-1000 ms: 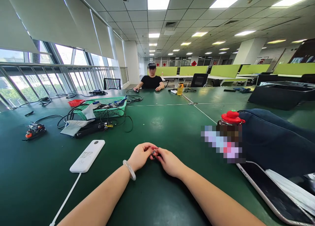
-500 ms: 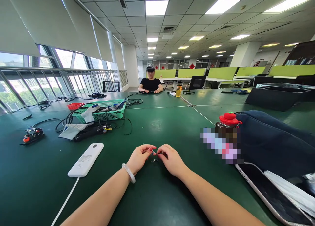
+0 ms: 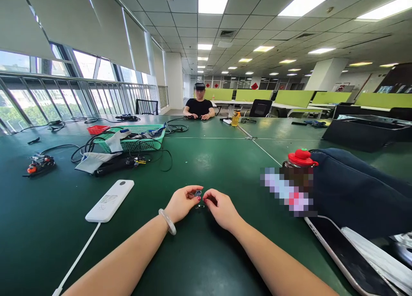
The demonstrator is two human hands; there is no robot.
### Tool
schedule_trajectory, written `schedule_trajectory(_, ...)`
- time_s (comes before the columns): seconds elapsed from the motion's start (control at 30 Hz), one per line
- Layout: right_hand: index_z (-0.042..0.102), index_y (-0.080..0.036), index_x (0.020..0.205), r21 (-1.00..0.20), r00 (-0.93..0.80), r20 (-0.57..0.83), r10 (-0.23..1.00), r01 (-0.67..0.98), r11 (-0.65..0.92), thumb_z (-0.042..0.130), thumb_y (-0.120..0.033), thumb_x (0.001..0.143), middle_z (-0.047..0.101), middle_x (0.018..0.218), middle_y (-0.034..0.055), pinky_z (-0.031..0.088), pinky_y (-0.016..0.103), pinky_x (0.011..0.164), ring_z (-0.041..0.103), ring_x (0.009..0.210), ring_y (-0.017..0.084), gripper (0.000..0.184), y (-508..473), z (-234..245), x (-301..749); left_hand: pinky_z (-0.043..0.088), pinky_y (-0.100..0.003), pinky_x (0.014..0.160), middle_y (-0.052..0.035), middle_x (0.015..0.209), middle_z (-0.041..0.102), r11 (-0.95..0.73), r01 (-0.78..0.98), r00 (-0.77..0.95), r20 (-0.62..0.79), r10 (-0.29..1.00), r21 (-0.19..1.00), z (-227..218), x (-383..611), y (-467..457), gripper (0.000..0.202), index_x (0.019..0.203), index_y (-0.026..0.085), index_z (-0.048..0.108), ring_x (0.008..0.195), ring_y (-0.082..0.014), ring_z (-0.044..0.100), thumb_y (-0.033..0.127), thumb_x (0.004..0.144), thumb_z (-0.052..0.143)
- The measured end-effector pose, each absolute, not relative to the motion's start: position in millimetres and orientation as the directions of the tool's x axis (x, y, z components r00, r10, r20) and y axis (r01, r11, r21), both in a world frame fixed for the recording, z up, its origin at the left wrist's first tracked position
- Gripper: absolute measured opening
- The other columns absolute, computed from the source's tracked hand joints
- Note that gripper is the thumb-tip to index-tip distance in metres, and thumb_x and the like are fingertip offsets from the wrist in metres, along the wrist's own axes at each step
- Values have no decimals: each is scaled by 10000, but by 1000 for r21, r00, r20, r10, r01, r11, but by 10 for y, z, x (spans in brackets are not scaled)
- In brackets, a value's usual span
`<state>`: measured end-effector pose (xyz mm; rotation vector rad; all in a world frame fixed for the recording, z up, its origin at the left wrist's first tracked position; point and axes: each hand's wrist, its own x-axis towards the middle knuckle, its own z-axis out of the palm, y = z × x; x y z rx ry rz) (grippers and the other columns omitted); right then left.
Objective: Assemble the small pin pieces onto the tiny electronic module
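Note:
Both my hands rest on the green table (image 3: 206, 167), fingertips nearly meeting. My left hand (image 3: 183, 203), with a pale bangle on the wrist, pinches a tiny dark part (image 3: 197, 193) with blue on it. My right hand (image 3: 219, 209) is curled beside it, fingertips closed near the same part. Another small metal piece (image 3: 200, 206) lies on the table just below the fingertips. What the right fingers hold, if anything, is too small to make out.
A white power bank (image 3: 109, 201) with its cable lies to the left. Behind it stand a green basket (image 3: 135, 142) with tangled cables, a red-capped bottle (image 3: 299, 173), dark blue cloth (image 3: 360, 188) and a phone (image 3: 347, 253) to the right. A person (image 3: 199, 105) sits opposite.
My hands have drawn slightly apart, and a small metal piece now lies on the table beneath them. The view has shifted a little.

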<state>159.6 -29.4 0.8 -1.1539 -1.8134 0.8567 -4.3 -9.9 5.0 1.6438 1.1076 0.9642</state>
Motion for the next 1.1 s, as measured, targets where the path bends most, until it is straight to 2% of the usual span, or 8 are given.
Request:
schedule_trajectory(0.27, 495, -205, 776, -888, -254, 252, 934, 322, 328, 439, -240, 769, 538, 591, -40, 416, 236, 583, 498, 542, 104, 66, -263, -31, 1600, 478, -323, 777, -91, 930, 670, -158, 182, 400, 73, 914, 971, 53, -19, -134, 376, 1021, 127, 610, 802, -181, 621, 279, 678, 637)
schedule_trajectory(0.5, 532, -199, 727, -876, -216, 244, 946, 369, 310, 495, -278, 745, 560, 626, -30, 399, 226, 562, 487, 568, 103, 90, -254, -33, 1610, 483, -291, 712, -92, 896, 669, -133, 182, 395, 51, 917, 974, 60, -27, -133, 356, 1014, 115, 606, 737, -155, 612, 267, 692, 623)
schedule_trajectory(0.73, 545, -193, 709, -880, -204, 241, 949, 366, 302, 512, -242, 708, 581, 647, -29, 416, 232, 601, 512, 597, 105, 60, -263, -10, 1614, 472, -272, 648, -85, 862, 671, -129, 229, 384, 33, 923, 965, 99, -24, -160, 405, 1050, 123, 597, 706, -154, 605, 296, 685, 632)
schedule_trajectory(1.1, 538, -197, 713, -866, -198, 272, 942, 376, 330, 520, -235, 708, 588, 650, -34, 420, 230, 610, 522, 597, 103, 43, -252, -27, 1624, 493, -300, 771, -65, 921, 684, -182, 265, 393, 66, 917, 947, 133, -29, -177, 374, 1055, 142, 622, 787, -174, 625, 260, 700, 606)
